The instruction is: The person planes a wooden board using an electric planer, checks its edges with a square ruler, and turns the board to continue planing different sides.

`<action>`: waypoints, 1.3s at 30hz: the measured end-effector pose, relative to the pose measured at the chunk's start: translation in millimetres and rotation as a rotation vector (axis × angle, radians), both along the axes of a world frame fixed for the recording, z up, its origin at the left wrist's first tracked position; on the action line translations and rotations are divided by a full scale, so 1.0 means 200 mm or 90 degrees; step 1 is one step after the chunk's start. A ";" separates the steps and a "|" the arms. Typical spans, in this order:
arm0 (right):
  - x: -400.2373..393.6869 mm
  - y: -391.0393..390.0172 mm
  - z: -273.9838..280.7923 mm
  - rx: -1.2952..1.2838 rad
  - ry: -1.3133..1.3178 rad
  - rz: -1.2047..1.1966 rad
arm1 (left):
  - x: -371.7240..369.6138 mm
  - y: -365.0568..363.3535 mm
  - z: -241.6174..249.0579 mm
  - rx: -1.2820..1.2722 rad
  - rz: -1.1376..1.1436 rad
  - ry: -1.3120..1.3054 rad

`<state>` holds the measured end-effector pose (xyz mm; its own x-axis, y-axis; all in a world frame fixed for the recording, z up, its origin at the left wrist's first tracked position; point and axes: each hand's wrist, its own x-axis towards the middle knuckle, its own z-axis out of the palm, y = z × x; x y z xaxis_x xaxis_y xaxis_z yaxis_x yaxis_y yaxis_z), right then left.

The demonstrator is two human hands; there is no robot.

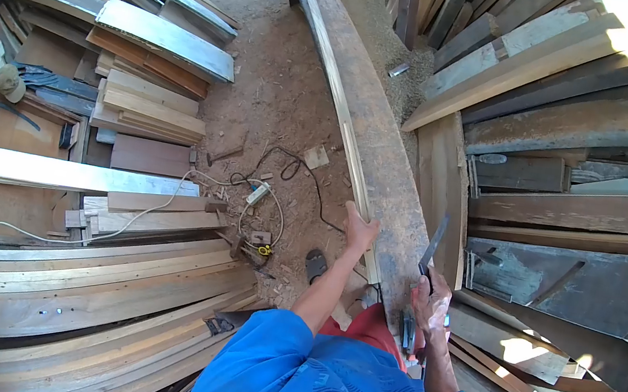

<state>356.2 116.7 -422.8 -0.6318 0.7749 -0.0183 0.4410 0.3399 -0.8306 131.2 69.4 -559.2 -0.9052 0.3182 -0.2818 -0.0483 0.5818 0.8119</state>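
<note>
My left hand is closed around a long, narrow wooden strip that runs along the left edge of a long wooden bench. To the right, over the near end of the bench, my right hand grips the black handle of a tool with a narrow grey blade. The blade points away from me and is clear of the strip in this view. Just below my right hand, a dark metal tool sits close to my body and is partly hidden.
Stacked boards fill the left side, and more planks lean on the right. On the dusty floor lie a white power strip with looping cords and a yellow tape measure. A metal can lies beyond the bench.
</note>
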 end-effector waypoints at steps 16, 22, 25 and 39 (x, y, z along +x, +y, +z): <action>-0.23 -0.17 0.16 0.013 0.083 -0.117 | 0.01 -0.18 -0.29 0.139 -0.148 -0.208; -0.28 -0.23 0.13 -0.042 0.080 -0.162 | -0.05 -0.26 -0.45 0.293 -0.155 -0.473; -0.31 -0.21 0.15 -0.030 0.065 -0.142 | -0.12 -0.65 -0.26 0.365 -0.104 -0.673; -1.67 -0.65 -0.32 -0.753 0.105 0.201 | -0.02 -2.30 0.79 0.039 -0.223 -0.396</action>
